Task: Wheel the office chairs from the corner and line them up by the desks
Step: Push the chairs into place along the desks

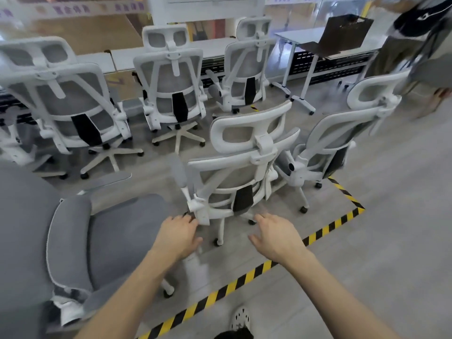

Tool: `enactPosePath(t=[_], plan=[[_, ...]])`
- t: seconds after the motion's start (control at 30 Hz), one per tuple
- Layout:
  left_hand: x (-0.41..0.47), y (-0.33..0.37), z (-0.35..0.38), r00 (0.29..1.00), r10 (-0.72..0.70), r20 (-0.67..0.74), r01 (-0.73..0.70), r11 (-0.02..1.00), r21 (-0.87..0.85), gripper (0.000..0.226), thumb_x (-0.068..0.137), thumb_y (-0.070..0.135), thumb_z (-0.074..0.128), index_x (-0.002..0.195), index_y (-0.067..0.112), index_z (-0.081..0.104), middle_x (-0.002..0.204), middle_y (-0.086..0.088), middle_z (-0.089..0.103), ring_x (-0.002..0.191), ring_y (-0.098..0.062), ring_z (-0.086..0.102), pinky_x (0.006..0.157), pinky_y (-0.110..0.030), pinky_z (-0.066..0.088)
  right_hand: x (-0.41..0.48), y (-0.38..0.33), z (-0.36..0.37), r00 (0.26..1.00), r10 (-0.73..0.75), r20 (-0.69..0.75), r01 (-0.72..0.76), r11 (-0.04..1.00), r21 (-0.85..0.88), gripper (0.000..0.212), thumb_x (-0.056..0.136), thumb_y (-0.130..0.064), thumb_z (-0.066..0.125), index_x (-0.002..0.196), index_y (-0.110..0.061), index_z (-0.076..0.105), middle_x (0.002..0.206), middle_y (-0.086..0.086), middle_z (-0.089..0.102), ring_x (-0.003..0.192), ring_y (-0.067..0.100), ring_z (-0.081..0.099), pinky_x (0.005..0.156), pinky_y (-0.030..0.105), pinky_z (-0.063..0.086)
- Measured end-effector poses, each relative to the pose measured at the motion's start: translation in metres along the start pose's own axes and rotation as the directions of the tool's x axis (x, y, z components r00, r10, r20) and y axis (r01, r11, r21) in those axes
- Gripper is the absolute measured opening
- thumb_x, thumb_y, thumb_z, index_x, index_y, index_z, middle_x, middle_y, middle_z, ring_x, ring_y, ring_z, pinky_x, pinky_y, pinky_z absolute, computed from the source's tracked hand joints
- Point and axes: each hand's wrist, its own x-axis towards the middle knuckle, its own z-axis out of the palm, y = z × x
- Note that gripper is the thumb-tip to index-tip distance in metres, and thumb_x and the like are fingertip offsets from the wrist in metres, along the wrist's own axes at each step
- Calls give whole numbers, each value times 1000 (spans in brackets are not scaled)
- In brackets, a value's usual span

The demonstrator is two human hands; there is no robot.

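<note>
Several white-framed office chairs with grey mesh stand in view. The nearest chair [239, 167] faces away from me, just inside a floor area marked with yellow-black tape [327, 228]. My left hand [177, 237] hovers below its left armrest, fingers spread, holding nothing. My right hand [275, 237] is stretched out below the seat back, also spread and holding nothing. A second chair [337, 143] stands right of it. Three chairs [171, 79] are lined up at the white desks [215, 48] behind. A grey seat [102, 236] of another chair fills the lower left.
A folding table [308, 36] with a dark board [342, 35] on it stands at the back right. A person [420, 52] stands at the far right edge. Cardboard boxes [85, 33] sit behind the desks. Bare grey floor spreads to the right.
</note>
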Motion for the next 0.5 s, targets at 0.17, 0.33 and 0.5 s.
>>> enactPosePath(t=[0.17, 0.33, 0.5], plan=[[-100, -57, 29, 994, -108, 34, 109, 994, -25, 52, 107, 61, 50, 143, 25, 59, 145, 0, 63, 135, -25, 60, 112, -41, 44, -42, -84, 43, 997, -67, 33, 66, 997, 27, 33, 106, -42, 58, 125, -16, 62, 120, 3, 66, 113, 29, 65, 82, 39, 47], [-218, -144, 43, 972, -224, 76, 225, 974, 2, 53, 108, 60, 52, 147, 25, 56, 143, 0, 63, 133, -26, 61, 108, -42, 48, -70, -215, 80, 972, -207, 113, 196, 975, 103, 36, 107, -46, 57, 127, -16, 62, 120, 5, 67, 114, 29, 65, 82, 40, 48], [-310, -252, 56, 917, -399, 12, 399, 917, -20, 50, 102, 61, 54, 133, 24, 67, 130, -1, 72, 122, -30, 69, 101, -42, 53, -75, -350, 88, 925, -359, 127, 344, 931, 124, 42, 108, -47, 57, 138, -17, 61, 133, 6, 68, 125, 32, 65, 98, 43, 53]])
